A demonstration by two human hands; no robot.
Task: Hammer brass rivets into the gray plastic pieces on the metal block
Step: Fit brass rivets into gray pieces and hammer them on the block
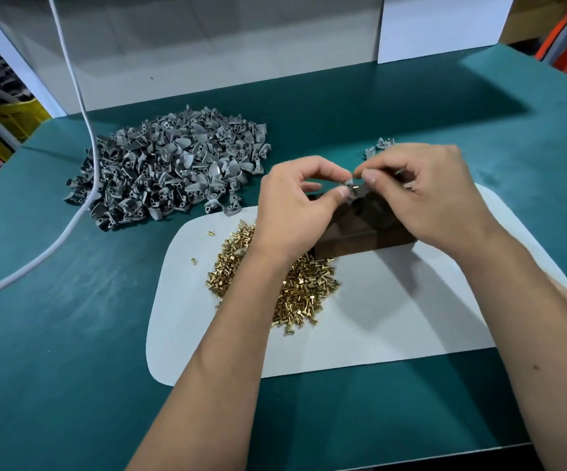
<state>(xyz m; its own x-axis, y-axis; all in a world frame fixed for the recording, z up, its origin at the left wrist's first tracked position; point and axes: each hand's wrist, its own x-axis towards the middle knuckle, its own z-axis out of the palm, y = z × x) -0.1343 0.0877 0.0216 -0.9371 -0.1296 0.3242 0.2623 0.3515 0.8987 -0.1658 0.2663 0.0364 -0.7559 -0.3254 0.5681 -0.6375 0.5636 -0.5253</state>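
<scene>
We observed the left hand (300,202) and right hand (424,195) together pinching one gray plastic piece (350,182) above the metal block (360,232). The brass rivets (304,287) lay at the block's 7 o'clock, on the counter (71,334).

My left hand (297,205) reaches over the rivet heap (295,283); my right hand (424,195) covers the block (360,232). Gray pieces (169,175) and a white cable (81,205) crowd the far left. Bare mat (394,321) lies open between my forearms.
</scene>
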